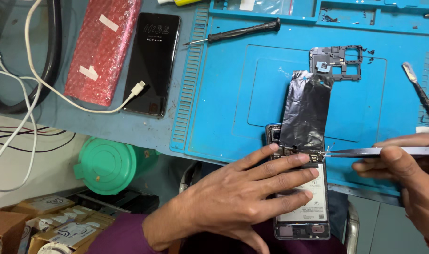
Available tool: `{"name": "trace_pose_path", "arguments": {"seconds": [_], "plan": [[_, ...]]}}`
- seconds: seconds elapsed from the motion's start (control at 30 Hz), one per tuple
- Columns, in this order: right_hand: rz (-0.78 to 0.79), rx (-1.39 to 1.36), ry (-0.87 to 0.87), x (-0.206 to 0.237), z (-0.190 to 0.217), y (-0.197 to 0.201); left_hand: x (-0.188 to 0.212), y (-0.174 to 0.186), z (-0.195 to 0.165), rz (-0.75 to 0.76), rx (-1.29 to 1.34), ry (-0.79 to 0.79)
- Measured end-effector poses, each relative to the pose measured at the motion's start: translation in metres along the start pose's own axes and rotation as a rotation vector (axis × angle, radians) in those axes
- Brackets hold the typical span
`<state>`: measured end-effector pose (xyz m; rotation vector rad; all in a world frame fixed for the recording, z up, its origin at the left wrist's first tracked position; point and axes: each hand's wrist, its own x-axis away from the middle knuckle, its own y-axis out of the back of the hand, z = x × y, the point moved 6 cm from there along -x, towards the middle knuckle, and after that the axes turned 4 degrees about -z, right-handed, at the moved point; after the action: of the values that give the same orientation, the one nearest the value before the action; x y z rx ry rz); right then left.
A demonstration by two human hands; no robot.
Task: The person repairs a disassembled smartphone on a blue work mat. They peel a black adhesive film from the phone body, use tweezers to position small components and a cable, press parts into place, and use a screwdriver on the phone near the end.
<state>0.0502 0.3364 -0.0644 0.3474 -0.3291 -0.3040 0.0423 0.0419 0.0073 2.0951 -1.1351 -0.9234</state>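
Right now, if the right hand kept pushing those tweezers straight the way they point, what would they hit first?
The right hand aims the tweezers leftward. Their tips already sit at the opened phone, by the lower edge of the dark foil sheet. Next in line are probably the left hand fingertips, though depth is unclear.

Your one camera sits on your head and looks steeply down, close over the blue mat [233, 108]. Both your hands enter from below.
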Motion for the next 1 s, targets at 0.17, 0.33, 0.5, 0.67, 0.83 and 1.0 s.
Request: {"name": "trace_pose_path", "arguments": {"seconds": [0.17, 0.33, 0.5, 0.67, 0.83, 1.0], "plan": [[0.039, 0.038, -0.046, -0.012, -0.007, 0.002, -0.001, -0.01, 0.001, -0.021, -0.105, 0.015], [0.073, -0.067, -0.04, -0.022, 0.001, 0.002, -0.003, -0.008, -0.003, -0.205, -0.27, -0.087], [0.136, -0.05, -0.221, -0.035, 0.005, 0.0, -0.012, -0.005, 0.001, -0.284, -0.178, -0.139], [0.175, 0.024, -0.24, -0.041, 0.008, -0.001, -0.014, -0.002, 0.001, -0.29, -0.119, -0.124], [0.271, 0.033, -0.157, -0.058, 0.006, -0.002, -0.013, -0.001, 0.001, -0.285, -0.117, -0.113], [0.292, 0.078, -0.134, -0.068, -0.004, 0.003, -0.013, -0.003, 0.002, -0.285, -0.116, -0.115]]}}
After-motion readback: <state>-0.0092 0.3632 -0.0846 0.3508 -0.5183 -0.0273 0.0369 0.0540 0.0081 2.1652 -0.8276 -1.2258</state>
